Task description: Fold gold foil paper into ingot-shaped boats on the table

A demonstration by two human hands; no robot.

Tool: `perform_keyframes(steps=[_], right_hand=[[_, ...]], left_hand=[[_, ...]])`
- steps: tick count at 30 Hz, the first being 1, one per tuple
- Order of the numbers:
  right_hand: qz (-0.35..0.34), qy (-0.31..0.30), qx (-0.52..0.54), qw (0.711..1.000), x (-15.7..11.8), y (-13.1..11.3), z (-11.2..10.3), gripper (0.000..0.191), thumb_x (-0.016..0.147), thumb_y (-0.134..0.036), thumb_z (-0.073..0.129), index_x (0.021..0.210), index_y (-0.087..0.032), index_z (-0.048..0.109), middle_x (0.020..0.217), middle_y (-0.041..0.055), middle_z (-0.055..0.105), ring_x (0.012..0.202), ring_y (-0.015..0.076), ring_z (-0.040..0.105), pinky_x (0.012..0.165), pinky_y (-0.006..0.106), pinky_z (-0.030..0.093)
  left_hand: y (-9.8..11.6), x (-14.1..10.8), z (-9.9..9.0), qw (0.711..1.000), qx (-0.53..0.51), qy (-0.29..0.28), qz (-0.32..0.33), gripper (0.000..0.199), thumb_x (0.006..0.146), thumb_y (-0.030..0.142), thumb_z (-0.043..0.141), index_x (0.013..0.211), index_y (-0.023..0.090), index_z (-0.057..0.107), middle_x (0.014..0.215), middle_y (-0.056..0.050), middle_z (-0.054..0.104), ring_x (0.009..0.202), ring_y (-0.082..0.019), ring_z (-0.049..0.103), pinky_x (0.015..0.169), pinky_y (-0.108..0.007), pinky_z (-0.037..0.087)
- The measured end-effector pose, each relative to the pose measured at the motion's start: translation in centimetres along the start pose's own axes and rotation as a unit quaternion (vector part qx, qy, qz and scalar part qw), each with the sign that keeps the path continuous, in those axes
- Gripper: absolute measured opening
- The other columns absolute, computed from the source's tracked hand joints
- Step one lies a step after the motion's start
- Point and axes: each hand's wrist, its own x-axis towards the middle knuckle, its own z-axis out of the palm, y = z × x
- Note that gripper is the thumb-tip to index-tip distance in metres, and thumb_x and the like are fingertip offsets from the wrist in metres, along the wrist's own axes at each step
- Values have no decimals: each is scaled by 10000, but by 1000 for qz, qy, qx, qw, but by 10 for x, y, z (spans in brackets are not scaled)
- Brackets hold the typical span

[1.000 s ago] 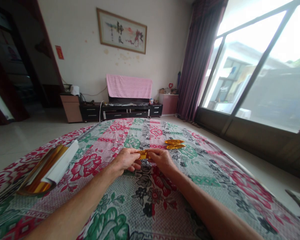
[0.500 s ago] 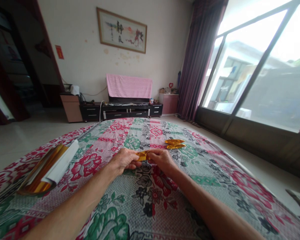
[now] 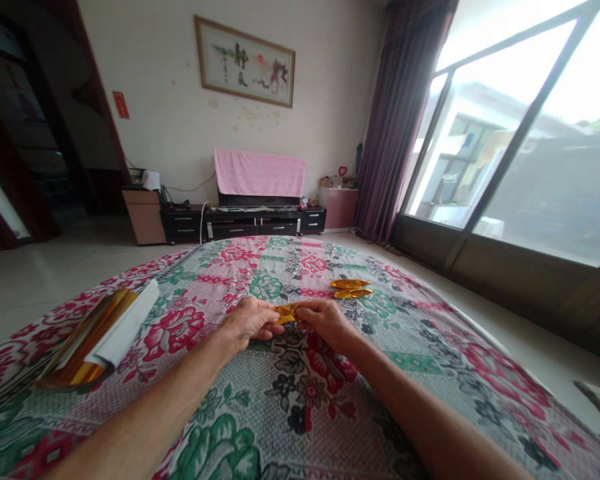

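Over a flowered tablecloth, pinched a strip of gold foil at both ends.

Gripped one end in the left hand, the other in the right hand, leaving the middle bare, midway between the left and right edges. Had two slim gold foil pieces lying close together beyond the right hand, toward the far right edge, and a loose stack of gold and white sheets by the left edge. Faced, past the far edge, a pink cloth above a black cabinet.
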Motion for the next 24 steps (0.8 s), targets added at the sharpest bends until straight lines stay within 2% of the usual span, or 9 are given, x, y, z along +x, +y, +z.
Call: perform_keyframes(steps=[13, 17, 24], right_hand=[[30, 26, 31, 999, 0, 2, 0, 204, 664, -322, 632, 769, -164, 709, 744, 7, 679, 642, 105, 590, 625, 224, 494], [28, 15, 33, 999, 1, 3, 0, 184, 666, -321, 633, 736, -168, 707, 745, 7, 676, 635, 100, 583, 622, 219, 495], [36, 45, 33, 998, 0, 2, 2, 170, 660, -299, 631, 732, -167, 709, 725, 7, 671, 623, 107, 582, 608, 227, 496]], left_hand=[[3, -3, -4, 999, -1, -34, -7, 182, 709, 129, 599, 880, 81, 638, 833, -97, 692, 575, -110, 642, 427, -151, 427], [2, -3, -3, 1000, 8, -20, -1, 188, 722, 144, 588, 890, 74, 635, 844, -103, 691, 571, -100, 637, 423, -142, 418], [-1, -1, 0, 999, 24, -2, 23, 190, 702, 165, 608, 869, 83, 643, 844, -98, 692, 568, -98, 636, 418, -138, 406]])
